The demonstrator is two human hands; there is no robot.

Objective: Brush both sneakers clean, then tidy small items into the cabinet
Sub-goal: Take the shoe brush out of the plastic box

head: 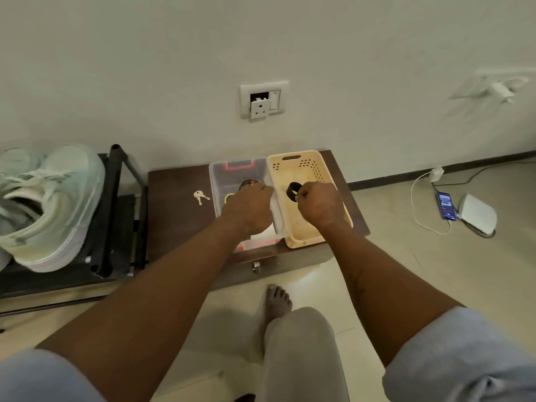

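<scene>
On the low dark cabinet (174,204) stand a clear plastic box (216,181) and a beige basket (319,169), side by side. My left hand (249,207) reaches into the clear box, its curled fingers on a dark round item with red marks (249,183). A green-edged item (229,197) lies beside it. Over the basket, my right hand (319,204) pinches a black ring-shaped band (293,190). A small bunch of keys (200,196) lies on the cabinet top left of the box. Pale mint sneakers (49,204) sit on a black rack at the left.
The black shoe rack (116,204) stands against the cabinet's left side. A wall socket (264,100) is above. On the floor at the right lie a phone (446,205), a white device (478,216) and charger cables. My bare foot (278,300) rests before the cabinet.
</scene>
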